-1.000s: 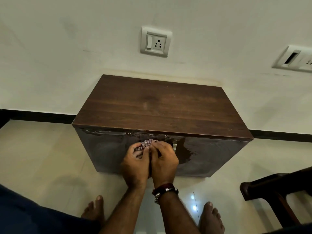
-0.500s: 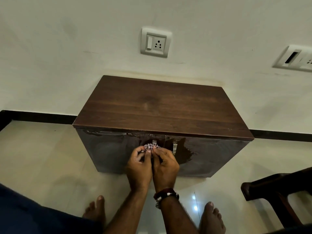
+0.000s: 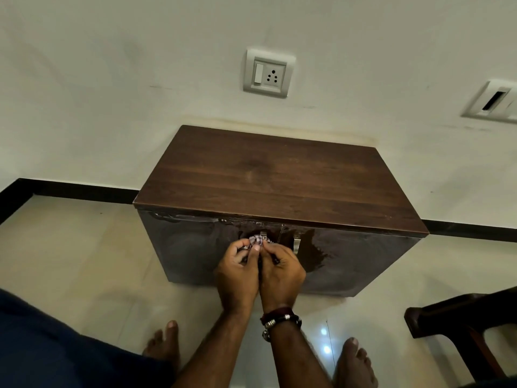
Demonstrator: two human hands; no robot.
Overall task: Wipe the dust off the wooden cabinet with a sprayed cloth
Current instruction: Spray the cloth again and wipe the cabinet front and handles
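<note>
There, against the front of the wooden cabinet [image 3: 279, 177], a small checked cloth [image 3: 258, 240] was held bunched between two hands. The left hand [image 3: 237, 271] was curled round the cloth's left side, the thumb laid along the top and the fingers folded in beneath. The right hand [image 3: 281, 271] was pressed against the left, its fingertips pinched on the cloth's right edge. The cloth was pushed up against the metal handle of the left door [image 3: 263, 234], just below the cabinet's top edge; most of the cloth was hidden by the fingers. A second metal handle [image 3: 296, 245] was seen on the right door, just beside the right hand. Wet smears were visible across the glossy door fronts, darkest to the right of the handles. A beaded bracelet [image 3: 279, 320] was worn on the right wrist. Two bare feet were planted on the pale tiled floor [image 3: 84, 261]. The cabinet was set against a white wall [image 3: 112, 79] bearing a switch socket [image 3: 269, 72], and a dark wooden chair [image 3: 470, 326] stood at the right.
</note>
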